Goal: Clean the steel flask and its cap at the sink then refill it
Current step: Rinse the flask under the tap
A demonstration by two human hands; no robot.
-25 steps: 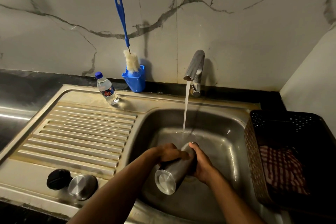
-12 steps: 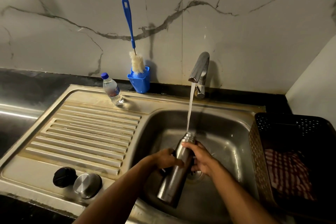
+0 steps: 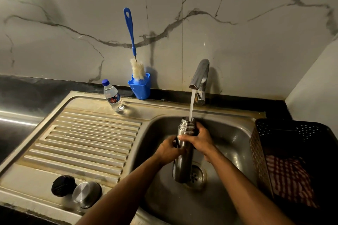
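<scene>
A gray marble wall stands behind a steel sink [image 3: 228, 133] set in a dark surface [image 3: 22, 93]. The steel flask [image 3: 184, 151] stands almost straight up in the bowl, over the drain [image 3: 196, 176]. Its open top sits right under the tap [image 3: 199, 76], so the water [image 3: 191, 106] falls inside. The left hand [image 3: 169, 150] wraps its grip around the middle of the flask. The right hand [image 3: 199, 139] grips it just below the neck. Two hands likely keep it steady as it gets heavy. The steel cap [image 3: 86, 194] and a black stopper [image 3: 63, 185] rest on the ribbed drain board [image 3: 87, 142], out of the way. A bottle brush [image 3: 134, 51] stands in a blue cup [image 3: 140, 86] near a small water bottle [image 3: 113, 96]. A black basket [image 3: 292, 151] crowds the right edge; the left side has more room.
</scene>
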